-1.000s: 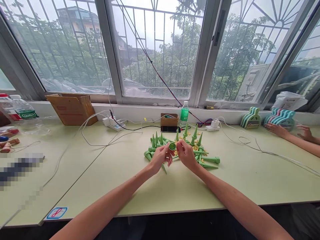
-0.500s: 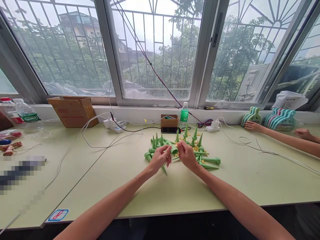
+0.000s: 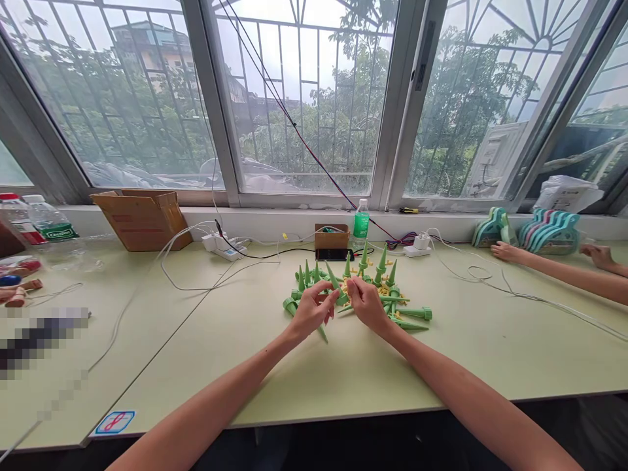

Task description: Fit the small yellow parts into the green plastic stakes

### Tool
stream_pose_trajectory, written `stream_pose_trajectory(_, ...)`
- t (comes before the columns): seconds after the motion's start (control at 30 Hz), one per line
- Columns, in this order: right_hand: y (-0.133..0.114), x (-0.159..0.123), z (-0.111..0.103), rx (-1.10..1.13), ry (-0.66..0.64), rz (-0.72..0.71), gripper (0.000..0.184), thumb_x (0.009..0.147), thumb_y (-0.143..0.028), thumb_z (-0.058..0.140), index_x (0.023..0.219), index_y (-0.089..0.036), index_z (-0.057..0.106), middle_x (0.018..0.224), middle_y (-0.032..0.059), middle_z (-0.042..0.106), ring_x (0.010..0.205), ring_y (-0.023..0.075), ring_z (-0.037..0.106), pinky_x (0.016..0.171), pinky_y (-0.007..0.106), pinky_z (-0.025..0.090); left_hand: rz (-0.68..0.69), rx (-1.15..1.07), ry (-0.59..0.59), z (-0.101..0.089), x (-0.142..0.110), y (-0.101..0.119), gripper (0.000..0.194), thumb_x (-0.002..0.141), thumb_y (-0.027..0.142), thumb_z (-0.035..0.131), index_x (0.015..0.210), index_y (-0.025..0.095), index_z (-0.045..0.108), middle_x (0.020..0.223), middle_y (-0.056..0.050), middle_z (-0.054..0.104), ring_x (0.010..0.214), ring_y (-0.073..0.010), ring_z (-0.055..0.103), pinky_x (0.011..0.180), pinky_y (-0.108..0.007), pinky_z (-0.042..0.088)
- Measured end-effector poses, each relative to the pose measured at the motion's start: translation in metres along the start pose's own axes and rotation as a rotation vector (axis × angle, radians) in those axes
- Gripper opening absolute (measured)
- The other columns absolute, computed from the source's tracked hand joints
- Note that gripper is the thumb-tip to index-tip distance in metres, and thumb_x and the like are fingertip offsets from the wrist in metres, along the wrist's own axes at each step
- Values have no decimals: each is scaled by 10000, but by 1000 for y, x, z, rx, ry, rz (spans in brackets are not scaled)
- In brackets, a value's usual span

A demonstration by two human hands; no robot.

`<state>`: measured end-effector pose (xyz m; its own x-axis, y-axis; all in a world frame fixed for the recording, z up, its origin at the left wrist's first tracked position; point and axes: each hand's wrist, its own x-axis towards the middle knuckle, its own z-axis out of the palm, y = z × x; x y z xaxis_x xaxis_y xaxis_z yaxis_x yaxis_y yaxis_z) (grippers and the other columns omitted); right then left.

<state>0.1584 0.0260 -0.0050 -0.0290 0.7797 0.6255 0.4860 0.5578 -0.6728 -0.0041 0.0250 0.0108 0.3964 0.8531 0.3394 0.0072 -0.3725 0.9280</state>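
Two plastic bottles stand at the far left, then a cardboard box against the wall. Near the middle, a green plastic spike lies on its side, with three upright spikes just behind. The left hand pinches another green spike between thumb and fingers, its point tilted upward. Beside it, the right hand has thumb and fingers drawn in narrow; whether they grip something small, I cannot tell. Taller spikes stand upright beyond it, near small yellow pieces. More spikes lie flat to the right. Work looks partway along: several spikes are on end, one is in hand, others lie loose. Which are finished is unclear. Farther right, a co-worker's hand is beside teal plastic pieces.
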Motion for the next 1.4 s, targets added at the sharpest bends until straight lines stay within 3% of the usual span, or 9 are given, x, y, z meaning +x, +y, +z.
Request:
stream_pose_trajectory(0.17, 0, 1, 0, -2, 2, 1, 382, 967, -399, 350, 636, -211, 327, 526, -54, 324, 486, 102, 291, 499, 248, 253, 128, 93, 49, 2, 1, -4, 272, 847, 422, 567, 829, 151, 586, 859, -19, 483, 490, -46, 512, 341, -169, 407)
stream_pose_trajectory(0.5, -3, 1, 1, -27, 32, 10, 389, 974, -390, 323, 631, -206, 327, 525, -55, 312, 486, 100, 287, 499, 248, 244, 309, 384, 163, 3, 0, -10, 208, 882, 353, 537, 902, 174, 642, 941, -46, 525, 553, -50, 449, 413, -164, 444)
stream_pose_trajectory(0.77, -2, -1, 5, 3, 32, 20, 384, 967, -427, 350, 654, -206, 350, 549, -53, 342, 494, 100, 305, 506, 241, 270, 290, 460, 174, 2, -1, -7, 289, 916, 384, 473, 1096, 231, 640, 1008, -58, 536, 578, -63, 469, 453, -178, 458)
stream_pose_trajectory(0.97, -5, -4, 5, 52, 34, 27, 347, 969, -460, 339, 756, -205, 440, 567, -40, 415, 500, 114, 379, 513, 237, 319, 285, 464, 257, 5, -3, 0, 334, 908, 412, 481, 1176, 234, 571, 1107, -76, 536, 567, -55, 499, 475, -189, 452)
stream_pose_trajectory(1.17, -1, -3, 3, 50, 94, 42, 317, 972, -438, 339, 796, -203, 458, 621, -16, 485, 528, 120, 451, 534, 226, 354, 153, 313, 308, 6, -2, 2, 343, 902, 483, 450, 1051, 185, 531, 939, -47, 594, 497, -62, 498, 431, -189, 395)
stream_pose_trajectory(1.4, -5, -4, 3, 52, 25, 35, 322, 972, -439, 338, 783, -205, 454, 592, -21, 481, 515, 121, 451, 531, 229, 356, -47, 165, 188, 6, 0, 0, 504, 909, 576, 344, 687, 164, 532, 529, 18, 535, 372, -85, 461, 390, -209, 362)
